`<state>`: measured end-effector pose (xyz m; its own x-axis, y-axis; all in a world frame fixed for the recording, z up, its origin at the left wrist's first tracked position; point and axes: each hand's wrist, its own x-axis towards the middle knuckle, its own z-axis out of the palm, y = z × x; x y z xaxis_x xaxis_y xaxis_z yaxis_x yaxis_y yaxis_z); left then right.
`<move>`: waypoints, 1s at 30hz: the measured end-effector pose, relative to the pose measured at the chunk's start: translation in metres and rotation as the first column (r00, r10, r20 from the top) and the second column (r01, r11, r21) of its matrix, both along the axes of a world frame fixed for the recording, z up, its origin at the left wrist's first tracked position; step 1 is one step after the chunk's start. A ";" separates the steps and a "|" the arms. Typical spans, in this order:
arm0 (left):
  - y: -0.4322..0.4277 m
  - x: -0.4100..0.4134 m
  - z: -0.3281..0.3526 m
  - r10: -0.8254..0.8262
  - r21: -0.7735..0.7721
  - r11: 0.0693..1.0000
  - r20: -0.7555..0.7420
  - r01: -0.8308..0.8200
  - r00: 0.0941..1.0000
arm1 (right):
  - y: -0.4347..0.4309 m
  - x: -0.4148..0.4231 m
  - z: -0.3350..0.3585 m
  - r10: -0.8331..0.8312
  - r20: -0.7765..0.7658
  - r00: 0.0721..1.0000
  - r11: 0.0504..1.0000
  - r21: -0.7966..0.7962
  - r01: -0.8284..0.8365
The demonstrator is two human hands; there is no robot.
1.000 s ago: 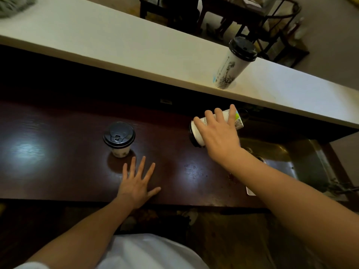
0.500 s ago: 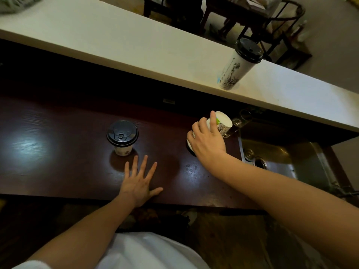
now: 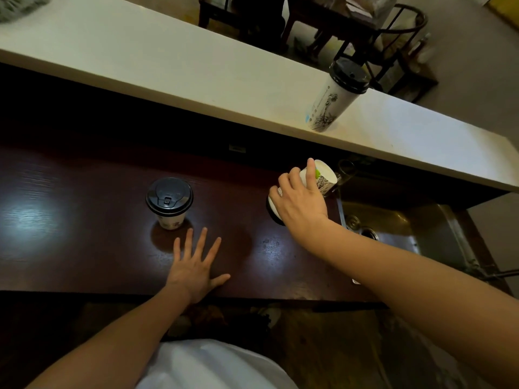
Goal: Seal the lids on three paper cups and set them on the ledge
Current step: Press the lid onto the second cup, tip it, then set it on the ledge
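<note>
A tall white paper cup (image 3: 328,103) with a black lid stands on the pale ledge (image 3: 174,68) at the right. A short paper cup (image 3: 169,202) with a black lid stands upright on the dark wooden counter (image 3: 70,220). My right hand (image 3: 299,203) is shut on a third white paper cup (image 3: 323,174), which lies tipped on its side, its base pointing up and right and its black-lidded end toward the counter. My left hand (image 3: 196,269) rests flat on the counter with fingers spread, just below the short cup and apart from it.
A steel sink (image 3: 407,228) is sunk into the counter at the right, beside the tipped cup. A clear glass (image 3: 346,168) stands behind that cup. Dark chairs (image 3: 393,37) and a table stand beyond the ledge. A grey cloth (image 3: 19,5) lies on the ledge's far left.
My right hand has drawn slightly back toward me with the tipped cup, and the cup's base has swung upward. My left hand and the other two cups have not moved.
</note>
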<state>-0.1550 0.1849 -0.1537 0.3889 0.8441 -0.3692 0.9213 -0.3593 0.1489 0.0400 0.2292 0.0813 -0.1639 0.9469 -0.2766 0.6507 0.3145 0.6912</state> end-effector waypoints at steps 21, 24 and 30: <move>0.000 -0.001 -0.002 0.024 0.022 0.999 0.049 -0.025 0.998 | 0.006 0.034 -0.014 -0.224 -0.889 -0.399 0.781 -0.409 0.472; 0.000 -0.001 0.000 0.026 0.012 1.000 0.075 -0.027 0.997 | -0.002 0.029 -0.036 -0.235 -0.743 -0.627 0.727 -0.562 0.394; 0.000 -0.002 0.006 0.027 -0.015 1.000 0.075 -0.026 0.997 | -0.011 0.028 -0.052 -0.251 -0.612 -0.750 0.695 -0.653 0.300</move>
<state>-0.1568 0.1850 -0.1476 0.3935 0.8492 -0.3520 0.9165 -0.3323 0.2228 0.0680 0.2185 0.0291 0.2438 0.8858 -0.3948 0.0133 -0.4101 -0.9119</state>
